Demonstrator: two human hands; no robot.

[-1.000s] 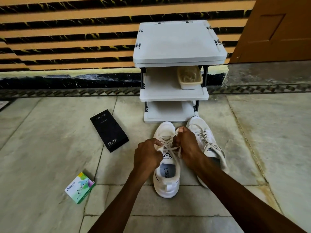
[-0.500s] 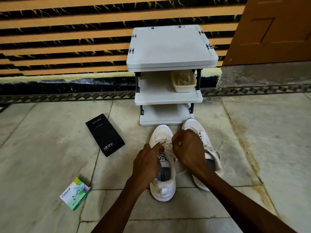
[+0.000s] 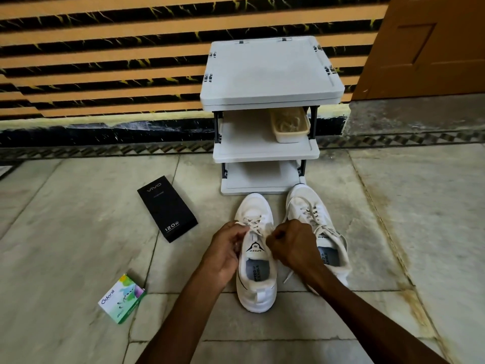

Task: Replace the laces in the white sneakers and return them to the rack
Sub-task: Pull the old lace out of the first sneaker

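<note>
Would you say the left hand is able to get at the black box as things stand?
Probably yes: the left hand pinches a lace and must drop it first, but the black box lies on the floor to its left, nothing between them.

Right hand (image 3: 294, 245) hides the lace (image 3: 253, 225) end it grips; basket (image 3: 291, 136) contents unclear.

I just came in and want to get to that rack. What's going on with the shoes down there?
A person is lacing a white sneaker on the floor in front of the grey rack. The left hand and right hand each grip the lace over its tongue. The second sneaker stands beside it to the right, laced, with a loose end trailing on the floor. Neither shoe is on the rack yet.
</note>
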